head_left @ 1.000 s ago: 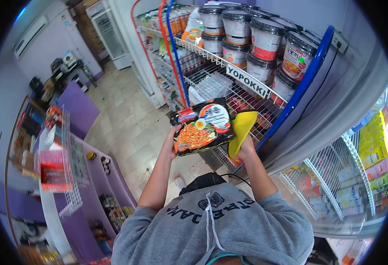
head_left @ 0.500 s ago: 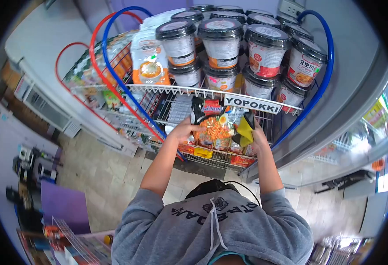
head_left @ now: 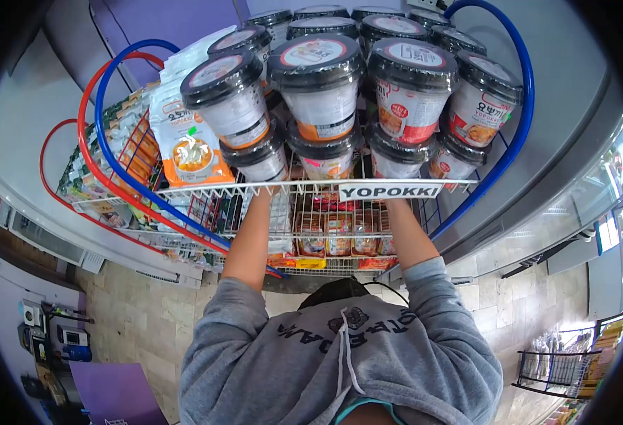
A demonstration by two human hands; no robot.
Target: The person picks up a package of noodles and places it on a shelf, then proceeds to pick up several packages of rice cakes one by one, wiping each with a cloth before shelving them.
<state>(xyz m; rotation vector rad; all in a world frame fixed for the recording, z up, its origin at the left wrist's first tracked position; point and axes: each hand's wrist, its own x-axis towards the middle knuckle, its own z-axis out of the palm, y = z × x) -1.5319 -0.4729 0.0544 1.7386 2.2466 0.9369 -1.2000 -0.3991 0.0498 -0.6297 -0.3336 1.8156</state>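
Observation:
Both forearms reach under the top wire shelf (head_left: 304,185), into the level below it. My left hand is hidden behind the shelf edge and the cups; only the wrist shows below the edge. My right hand is out of sight behind the YOPOKKI sign (head_left: 388,190), with the forearm below it. What either hand holds cannot be seen. Stacked cups with black lids (head_left: 316,85) stand above the hands on the top shelf. An orange and white pouch (head_left: 187,145) leans at their left. Packets (head_left: 338,235) stand in a row on a lower shelf.
A blue tube frame (head_left: 526,92) curves round the rack's right side, and red tubing (head_left: 85,117) rises at its left. Pale curved cabinets flank the rack. A purple panel (head_left: 116,392) is at the lower left, and a black wire rack (head_left: 556,372) at the lower right.
My hands have moved forward under the top shelf, out of view, along with the noodle packet and the yellow and black item they held. The view has shifted closer to the cups.

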